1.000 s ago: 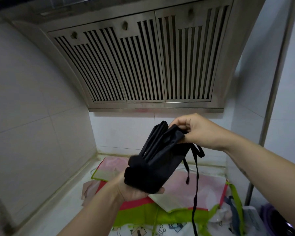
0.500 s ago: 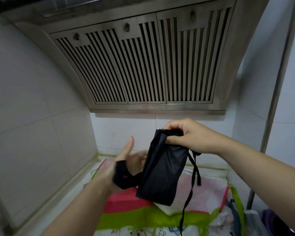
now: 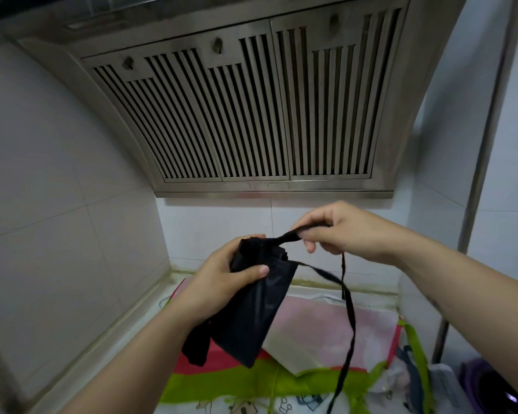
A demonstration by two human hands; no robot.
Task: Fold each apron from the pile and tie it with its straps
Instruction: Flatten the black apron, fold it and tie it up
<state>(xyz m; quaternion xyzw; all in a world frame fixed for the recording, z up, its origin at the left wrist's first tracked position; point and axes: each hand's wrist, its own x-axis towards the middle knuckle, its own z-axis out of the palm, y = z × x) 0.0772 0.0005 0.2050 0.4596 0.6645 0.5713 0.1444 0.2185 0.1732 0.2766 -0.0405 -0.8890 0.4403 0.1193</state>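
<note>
**Tying stage: folded black apron (image 3: pixel 256 318) held in the air above the bench (image 3: pixel 102 348).**

The left hand (image 3: pixel 222 282) grasps the upper end of the bundle, thumb pressed across its front, which appears intended to keep the folds from opening. The right hand (image 3: pixel 341 231) pinches one strap (image 3: pixel 284 236) just beside its exit from the bundle top and draws it taut to the right, probably to prepare a turn around the bundle. A second strap (image 3: pixel 350 321) hangs free below the right hand. The bundle is not yet bound. The pile of coloured aprons (image 3: pixel 326 330) lies on the bench underneath, well apart from both hands.
</note>
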